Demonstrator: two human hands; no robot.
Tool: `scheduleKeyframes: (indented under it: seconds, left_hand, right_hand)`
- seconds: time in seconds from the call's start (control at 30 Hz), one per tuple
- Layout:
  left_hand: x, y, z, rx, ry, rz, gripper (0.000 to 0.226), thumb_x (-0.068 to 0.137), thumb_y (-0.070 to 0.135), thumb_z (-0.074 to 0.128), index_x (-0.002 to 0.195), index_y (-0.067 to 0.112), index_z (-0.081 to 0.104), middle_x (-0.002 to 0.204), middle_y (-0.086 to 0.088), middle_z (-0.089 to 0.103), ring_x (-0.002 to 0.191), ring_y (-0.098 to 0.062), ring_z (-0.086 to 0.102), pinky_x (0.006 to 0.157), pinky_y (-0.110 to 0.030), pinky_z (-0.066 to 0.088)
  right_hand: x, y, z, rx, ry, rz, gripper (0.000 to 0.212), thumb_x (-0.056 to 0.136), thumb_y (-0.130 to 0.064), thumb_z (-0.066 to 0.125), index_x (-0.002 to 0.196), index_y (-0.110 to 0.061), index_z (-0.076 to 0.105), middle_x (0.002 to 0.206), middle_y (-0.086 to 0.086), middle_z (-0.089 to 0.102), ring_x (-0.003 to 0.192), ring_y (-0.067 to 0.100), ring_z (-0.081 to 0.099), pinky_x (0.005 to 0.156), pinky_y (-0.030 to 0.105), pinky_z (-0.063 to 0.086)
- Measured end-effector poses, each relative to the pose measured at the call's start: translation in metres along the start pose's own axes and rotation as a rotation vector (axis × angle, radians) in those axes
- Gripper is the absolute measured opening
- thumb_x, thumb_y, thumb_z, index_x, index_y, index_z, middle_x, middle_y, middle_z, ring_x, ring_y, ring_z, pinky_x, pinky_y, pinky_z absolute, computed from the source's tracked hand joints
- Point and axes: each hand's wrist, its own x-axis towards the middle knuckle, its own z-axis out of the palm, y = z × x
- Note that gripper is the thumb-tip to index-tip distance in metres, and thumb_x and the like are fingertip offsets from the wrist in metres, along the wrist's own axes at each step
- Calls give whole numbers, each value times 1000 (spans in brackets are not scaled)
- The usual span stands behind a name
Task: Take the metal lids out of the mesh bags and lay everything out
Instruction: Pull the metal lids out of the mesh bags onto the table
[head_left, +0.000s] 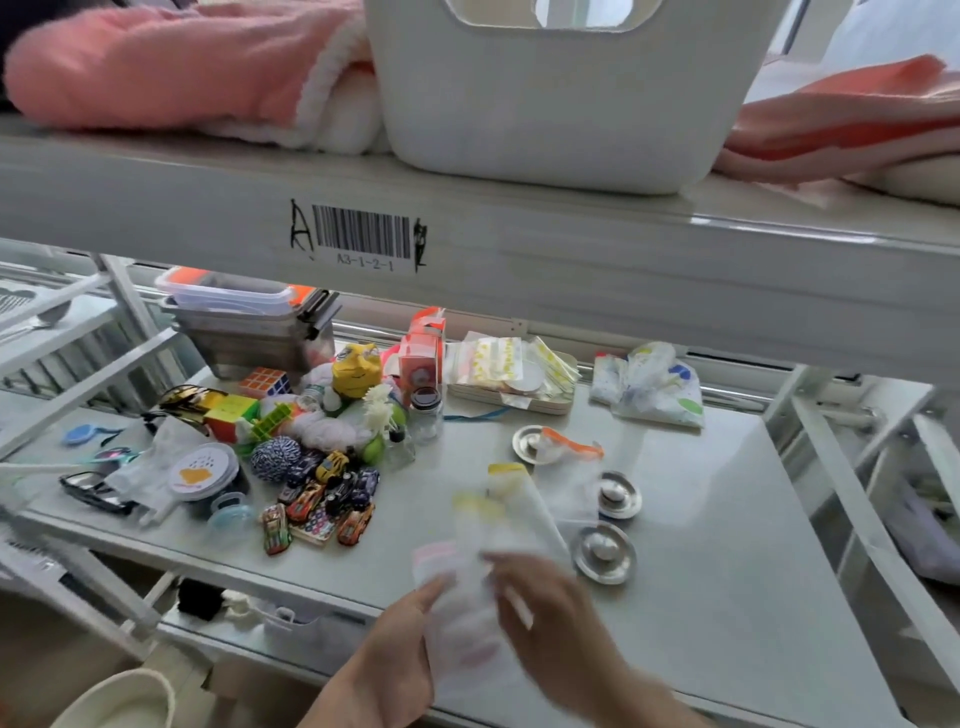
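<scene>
Both my hands hold a white mesh bag (467, 613) with a pink zip edge, low over the front of the shelf (727, 597). My left hand (400, 644) pinches its left side and my right hand (550, 613) grips its right side; motion blur hides whether a lid is inside. Three metal lids lie bare on the shelf: one (605, 553) just right of my hands, one (618, 494) behind it, one (530, 441) farther back partly under an orange-zipped bag (571, 447). Two flat yellow-edged mesh bags (511, 493) lie behind my hands.
Left of the bags is a heap of toy cars (322, 499), puzzle cubes (234, 410), a small jar (426, 413) and sunglasses (93, 491). A tray of packets (514, 374) and a metal box (260, 332) stand at the back. The upper shelf beam (519, 249) overhangs, carrying a white basket (561, 93).
</scene>
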Motion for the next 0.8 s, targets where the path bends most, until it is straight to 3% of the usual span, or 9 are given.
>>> scheduleKeyframes:
  seconds: [0.1, 0.2, 0.27, 0.3, 0.4, 0.5, 0.6, 0.67, 0.8]
  left_hand:
    - [5, 0, 0, -111, -77, -71, 79, 97, 62, 35, 141, -1, 54, 103, -30, 70, 75, -41, 72, 69, -48, 62]
    - [5, -5, -4, -133, -134, -36, 91, 87, 76, 40, 146, 8, 52, 99, -23, 70, 71, -33, 71, 66, -40, 61]
    - [6, -7, -6, -77, -95, 22, 77, 86, 52, 63, 146, 5, 51, 87, -24, 71, 68, -34, 70, 65, -41, 61]
    - [10, -8, -10, -54, -89, 46, 76, 79, 38, 73, 142, 0, 54, 93, -30, 73, 75, -37, 72, 72, -45, 61]
    - [13, -10, -22, 80, 14, 198, 39, 90, 13, 63, 120, -11, 68, 106, -37, 74, 84, -44, 75, 78, -53, 61]
    - [2, -9, -23, 97, -25, 223, 35, 101, 8, 45, 117, -7, 73, 111, -28, 77, 95, -40, 77, 84, -48, 62]
    - [-5, -5, -30, 53, -43, 267, 35, 102, 5, 43, 119, -9, 70, 117, -27, 75, 102, -40, 75, 77, -44, 64]
    - [-8, -3, -32, 37, -58, 265, 37, 101, 4, 42, 125, -9, 67, 125, -27, 71, 113, -41, 70, 84, -45, 63]
    - [-15, -3, -32, 67, -53, 287, 39, 99, 0, 42, 102, -4, 80, 108, -22, 79, 91, -33, 79, 71, -41, 65]
  right_hand:
    - [-32, -6, 24, -2, -86, -86, 10, 80, -18, 66, 86, -24, 72, 107, -12, 76, 96, 1, 69, 81, 16, 54]
    - [-33, -9, 30, 19, -137, -69, 15, 74, -17, 68, 87, -24, 72, 103, -13, 77, 93, 2, 70, 76, 16, 54]
    - [-30, -12, 25, 85, -202, -29, 21, 76, -19, 70, 95, -26, 72, 106, -13, 76, 97, 3, 70, 81, 17, 54]
    - [-26, -13, 20, 146, -216, 31, 22, 78, -21, 71, 98, -28, 73, 107, -13, 76, 100, 3, 69, 84, 19, 54]
    - [-3, 5, 15, 220, -56, 284, 16, 82, -27, 69, 96, -27, 75, 94, -11, 77, 85, 1, 69, 77, 25, 56]
    - [33, 38, 23, -104, 33, 499, 26, 81, -33, 66, 100, -15, 71, 97, -1, 74, 83, 13, 68, 76, 33, 56]
    - [57, 58, 42, -380, -223, 647, 40, 85, -40, 62, 111, -10, 61, 114, 8, 62, 104, 27, 60, 85, 36, 49]
    - [64, 60, 52, -485, -309, 662, 41, 87, -41, 58, 112, -9, 57, 116, 11, 55, 108, 31, 55, 86, 38, 48]
    - [72, 62, 59, -457, -306, 709, 27, 88, -24, 52, 105, -6, 62, 111, 15, 61, 102, 35, 61, 81, 38, 49]
